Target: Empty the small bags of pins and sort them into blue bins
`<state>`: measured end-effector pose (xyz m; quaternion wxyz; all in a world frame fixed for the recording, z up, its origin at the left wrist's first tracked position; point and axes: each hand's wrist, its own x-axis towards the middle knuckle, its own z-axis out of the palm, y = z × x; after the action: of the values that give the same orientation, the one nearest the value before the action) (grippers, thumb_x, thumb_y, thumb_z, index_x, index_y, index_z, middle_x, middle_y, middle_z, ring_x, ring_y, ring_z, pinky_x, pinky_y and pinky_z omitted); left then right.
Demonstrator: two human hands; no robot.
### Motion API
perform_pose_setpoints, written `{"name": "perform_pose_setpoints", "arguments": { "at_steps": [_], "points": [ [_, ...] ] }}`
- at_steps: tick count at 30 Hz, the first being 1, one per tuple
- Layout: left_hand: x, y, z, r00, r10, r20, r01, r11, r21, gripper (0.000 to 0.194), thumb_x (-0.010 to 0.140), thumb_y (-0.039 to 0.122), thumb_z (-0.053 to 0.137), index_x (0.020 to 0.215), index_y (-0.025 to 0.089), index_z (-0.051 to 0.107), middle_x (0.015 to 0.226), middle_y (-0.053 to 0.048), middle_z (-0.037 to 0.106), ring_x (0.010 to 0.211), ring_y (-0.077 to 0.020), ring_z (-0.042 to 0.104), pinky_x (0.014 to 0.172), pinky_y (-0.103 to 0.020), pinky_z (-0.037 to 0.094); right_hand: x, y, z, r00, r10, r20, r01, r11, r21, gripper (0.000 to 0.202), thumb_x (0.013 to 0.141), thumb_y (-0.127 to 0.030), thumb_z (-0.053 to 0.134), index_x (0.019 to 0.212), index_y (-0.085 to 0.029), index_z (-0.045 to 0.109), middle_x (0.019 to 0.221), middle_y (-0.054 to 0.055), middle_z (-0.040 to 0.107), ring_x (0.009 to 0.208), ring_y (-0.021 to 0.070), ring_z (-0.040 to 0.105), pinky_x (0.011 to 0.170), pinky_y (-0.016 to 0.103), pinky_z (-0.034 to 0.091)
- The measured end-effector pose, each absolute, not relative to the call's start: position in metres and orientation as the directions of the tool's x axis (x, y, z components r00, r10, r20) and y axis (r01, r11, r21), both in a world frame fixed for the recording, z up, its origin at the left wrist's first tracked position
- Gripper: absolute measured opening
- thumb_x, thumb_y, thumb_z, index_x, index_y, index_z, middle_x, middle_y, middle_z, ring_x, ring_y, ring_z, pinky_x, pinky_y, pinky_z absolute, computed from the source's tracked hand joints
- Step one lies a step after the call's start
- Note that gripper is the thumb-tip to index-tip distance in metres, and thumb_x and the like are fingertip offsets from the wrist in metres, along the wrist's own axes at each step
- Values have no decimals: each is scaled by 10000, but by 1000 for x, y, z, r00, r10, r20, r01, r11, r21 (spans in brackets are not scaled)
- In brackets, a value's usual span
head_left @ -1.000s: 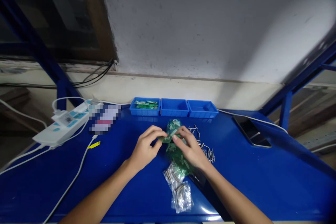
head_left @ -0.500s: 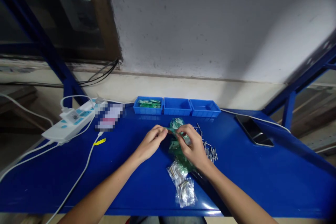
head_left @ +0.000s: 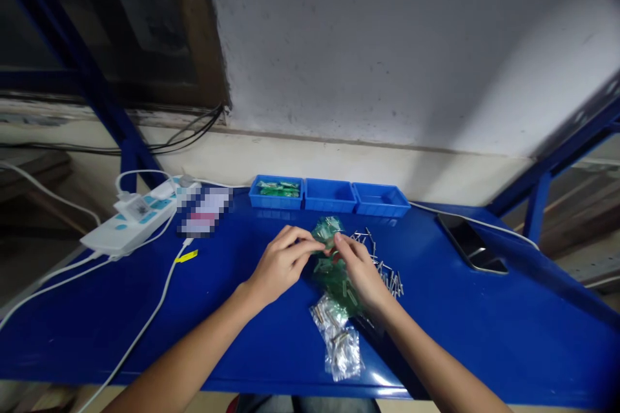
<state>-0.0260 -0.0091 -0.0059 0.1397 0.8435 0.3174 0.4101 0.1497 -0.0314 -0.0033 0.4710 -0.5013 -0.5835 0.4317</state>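
My left hand (head_left: 287, 259) and my right hand (head_left: 357, 263) meet fingertip to fingertip over the middle of the table. Both pinch what looks like a small green plastic bag (head_left: 332, 254), mostly covered by the fingers. Just beyond them lie more green plastic bags (head_left: 327, 226), and another heap of green bags (head_left: 341, 290) with small parts showing through lies beneath my hands. Nearer to me are clear plastic bags (head_left: 345, 355) holding small metal pieces. Loose metal pins (head_left: 393, 281) are scattered right of my right hand.
Three blue bins (head_left: 330, 196) stand in a row at the back; the left one holds green bags (head_left: 278, 190). To the left are a white power strip (head_left: 130, 219), a partly blurred device (head_left: 203, 214) and a white cable (head_left: 159, 300). A dark phone (head_left: 471, 244) lies at right.
The fingers of my left hand have moved right and straightened toward my right fingertips. My right hand has turned slightly, and the green strip between the hands is now less visible.
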Motion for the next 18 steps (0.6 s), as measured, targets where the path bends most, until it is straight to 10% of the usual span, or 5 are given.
{"name": "perform_pose_setpoints", "arguments": {
  "at_steps": [7, 14, 18],
  "points": [
    [-21, -12, -6, 488, 724, 487, 420, -684, 596, 246, 842, 219, 536, 1067, 259, 626, 1059, -63, 576, 1009, -210, 504, 871, -379, 420, 150, -28, -11, 56, 971, 231, 82, 227, -971, 241, 826, -427, 568, 862, -195, 513, 722, -13, 516, 627, 120, 468, 573, 234, 376],
    [-19, -5, -4, 366, 931, -22, 58, 0, 998, 510, 889, 554, 328, 944, 133, 609, 799, -68, 631, 678, -143, 568, 566, -244, 387, 151, -33, -7, -58, 845, 532, 399, 508, -763, 73, 863, -239, 509, 859, -216, 579, 881, 45, 573, 854, 189, 543, 770, 333, 436],
    [-20, -3, -6, 322, 946, 45, 66, -70, 995, 331, 863, 450, 482, 923, 149, 608, 780, -37, 624, 682, -138, 567, 573, -232, 399, 147, -37, -8, -176, 812, 556, 500, 560, -660, 157, 814, -168, 520, 928, -223, 612, 1021, 70, 523, 1013, 228, 495, 880, 396, 407]
  ]
}}
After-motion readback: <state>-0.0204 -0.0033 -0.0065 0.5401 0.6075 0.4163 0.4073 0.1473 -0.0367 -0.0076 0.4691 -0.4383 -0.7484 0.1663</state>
